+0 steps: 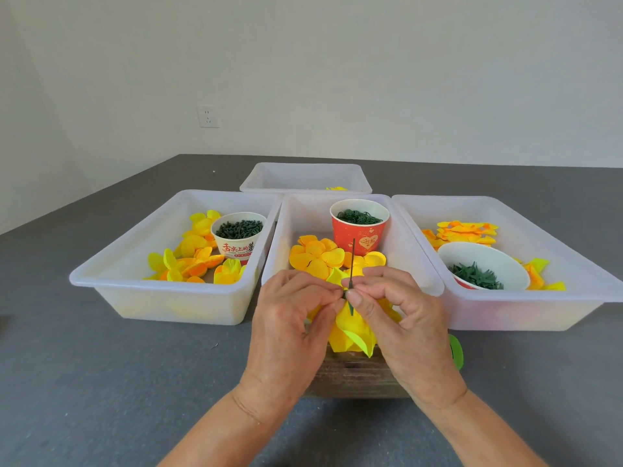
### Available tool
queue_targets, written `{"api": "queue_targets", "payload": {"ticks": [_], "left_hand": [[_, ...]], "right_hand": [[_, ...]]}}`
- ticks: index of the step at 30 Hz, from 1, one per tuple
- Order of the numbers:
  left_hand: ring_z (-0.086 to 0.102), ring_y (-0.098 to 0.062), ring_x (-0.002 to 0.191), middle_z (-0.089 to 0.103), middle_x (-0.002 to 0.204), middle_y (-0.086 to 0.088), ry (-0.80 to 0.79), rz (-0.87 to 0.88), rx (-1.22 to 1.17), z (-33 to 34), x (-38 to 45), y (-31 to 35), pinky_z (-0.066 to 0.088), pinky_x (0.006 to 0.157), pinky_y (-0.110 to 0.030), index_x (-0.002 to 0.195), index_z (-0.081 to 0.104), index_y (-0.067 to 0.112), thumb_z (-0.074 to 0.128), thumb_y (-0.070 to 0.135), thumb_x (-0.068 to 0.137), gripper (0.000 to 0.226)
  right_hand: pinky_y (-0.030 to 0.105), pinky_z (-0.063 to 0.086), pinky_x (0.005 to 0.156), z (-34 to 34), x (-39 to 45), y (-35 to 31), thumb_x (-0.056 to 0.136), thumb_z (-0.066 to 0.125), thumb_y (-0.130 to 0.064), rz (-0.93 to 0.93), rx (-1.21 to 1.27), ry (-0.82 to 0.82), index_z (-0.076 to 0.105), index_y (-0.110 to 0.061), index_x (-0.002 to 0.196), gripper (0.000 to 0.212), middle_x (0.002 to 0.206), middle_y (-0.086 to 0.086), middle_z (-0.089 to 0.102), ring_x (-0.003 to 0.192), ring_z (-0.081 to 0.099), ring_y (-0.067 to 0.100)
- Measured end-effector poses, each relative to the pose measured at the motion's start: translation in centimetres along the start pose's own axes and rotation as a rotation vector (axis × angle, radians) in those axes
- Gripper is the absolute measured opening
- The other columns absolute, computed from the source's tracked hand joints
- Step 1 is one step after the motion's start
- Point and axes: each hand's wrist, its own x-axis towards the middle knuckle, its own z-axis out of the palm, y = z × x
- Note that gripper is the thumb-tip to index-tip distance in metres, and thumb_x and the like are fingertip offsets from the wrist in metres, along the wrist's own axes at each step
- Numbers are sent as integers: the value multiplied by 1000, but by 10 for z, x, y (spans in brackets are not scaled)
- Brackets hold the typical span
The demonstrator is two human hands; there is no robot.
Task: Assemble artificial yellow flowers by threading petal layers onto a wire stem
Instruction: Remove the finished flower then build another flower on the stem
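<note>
While both hands meet over the middle tray (279,237), I see left hand (286,328) and right hand (401,318) pinching the stem (352,261). Yellow petals (350,328) hang beneath their fingertips.

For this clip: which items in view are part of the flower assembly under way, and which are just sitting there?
In use: left hand and right hand pinching the wire stem; yellow petals on it.

Lying about: red cup of green rings, white cup, white bowl, loose petals, far tray, wall socket.
</note>
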Motion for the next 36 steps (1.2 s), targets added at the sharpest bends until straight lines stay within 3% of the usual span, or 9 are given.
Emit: {"api": "queue_targets", "payload": {"ticks": [4, 7, 11, 16, 21, 24, 31, 33, 36], "left_hand": [[61, -14, 86, 69, 83, 11, -24, -21, 5, -3, 1, 2, 52, 76, -40, 80, 76, 13, 65, 21, 79, 13], [60, -4, 84, 69, 79, 17, -91, -142, -121, -10, 6, 6, 49, 78, -30, 79, 76, 21, 64, 27, 81, 13], [51, 3, 62, 64, 69, 21, -96, -380, -285, -13, 8, 12, 39, 61, -16, 80, 73, 30, 54, 42, 85, 24], [57, 4, 92, 69, 84, 21, -77, -265, -231, -9, 6, 17, 47, 82, -26, 84, 75, 28, 58, 40, 83, 21], [60, -8, 91, 69, 87, 12, -56, -78, -52, -4, 3, 8, 50, 81, -41, 84, 76, 17, 60, 38, 84, 27], [61, -13, 88, 69, 87, 11, -5, -25, -32, 1, 1, 4, 50, 77, -45, 83, 76, 16, 56, 39, 84, 31], [61, -11, 88, 70, 88, 12, -38, -11, -1, -2, 1, 5, 50, 79, -43, 85, 77, 16, 56, 41, 85, 32], [59, -5, 91, 68, 89, 19, -64, -69, -53, -7, 3, 8, 50, 82, -37, 86, 76, 19, 58, 42, 84, 29], [57, 1, 92, 64, 83, 27, -60, -177, -140, -11, 11, 14, 48, 81, -23, 83, 76, 28, 66, 37, 80, 13]], "right_hand": [[16, 45, 87, -1, 0, -5, 77, 65, -38, 22, -37, -10, 68, -35, 75, 5, 89, -28, 66, 102, 58, 0], [16, 42, 90, -7, 5, -10, 75, 66, -37, 133, -63, -79, 70, -39, 74, 4, 91, -31, 65, 106, 54, -4], [12, 39, 86, -10, 9, -17, 72, 76, -27, 189, -113, -93, 70, -44, 69, 18, 86, -36, 63, 102, 53, -9], [5, 38, 82, -4, 9, -21, 69, 79, -16, 159, -208, -30, 75, -24, 74, 11, 72, -31, 60, 100, 56, 1], [24, 47, 89, -2, 1, -19, 71, 78, -13, 93, -154, -1, 73, -24, 73, 12, 76, -34, 61, 103, 59, 6], [21, 46, 91, -1, -1, -15, 71, 77, -12, 129, -85, 2, 69, -29, 72, 19, 81, -31, 64, 103, 58, 0], [22, 47, 86, 2, -2, -13, 69, 76, -23, 190, -22, 15, 72, -23, 74, 7, 88, -15, 68, 95, 61, 0], [21, 47, 85, 2, -1, -16, 67, 73, -34, 217, -4, 8, 72, -23, 74, 13, 86, -15, 69, 93, 62, 0], [21, 48, 82, -1, 4, -17, 73, 76, -24, 234, -52, -31, 75, -18, 74, 6, 82, -12, 70, 87, 62, -1]]}}
